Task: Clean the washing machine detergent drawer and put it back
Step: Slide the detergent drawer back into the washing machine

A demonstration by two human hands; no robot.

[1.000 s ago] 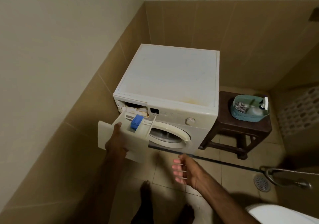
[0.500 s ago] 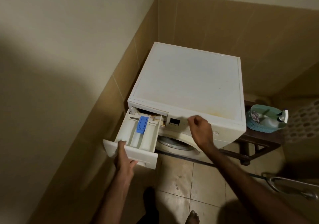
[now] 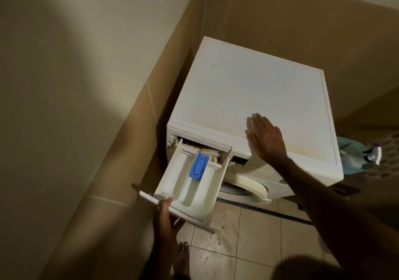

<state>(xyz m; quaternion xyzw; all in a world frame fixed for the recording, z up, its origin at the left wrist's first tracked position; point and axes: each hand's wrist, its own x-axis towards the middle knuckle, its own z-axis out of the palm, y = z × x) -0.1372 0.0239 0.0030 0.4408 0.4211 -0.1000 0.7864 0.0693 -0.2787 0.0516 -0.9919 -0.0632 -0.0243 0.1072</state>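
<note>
A white washing machine [image 3: 248,89] stands in the tiled corner. Its white detergent drawer [image 3: 185,184] is pulled far out of the slot at the front's upper left, with a blue insert [image 3: 199,169] in the middle compartment. My left hand [image 3: 167,219] grips the drawer's front panel from below, thumb over its top edge. My right hand [image 3: 264,137] lies flat with straight fingers on the machine's top near its front edge. Brownish residue shows inside the drawer slot [image 3: 207,149].
A teal basket [image 3: 349,150] with a white spray bottle [image 3: 367,157] sits right of the machine on a dark stool. The machine's round door [image 3: 244,190] is below the drawer. Wet floor tiles [image 3: 237,247] and my bare foot [image 3: 182,258] lie below.
My right hand rose from beside the drawer to the control panel, then onto the machine's top, fingers flat. The drawer has come further out in my left hand. The view moved closer.
</note>
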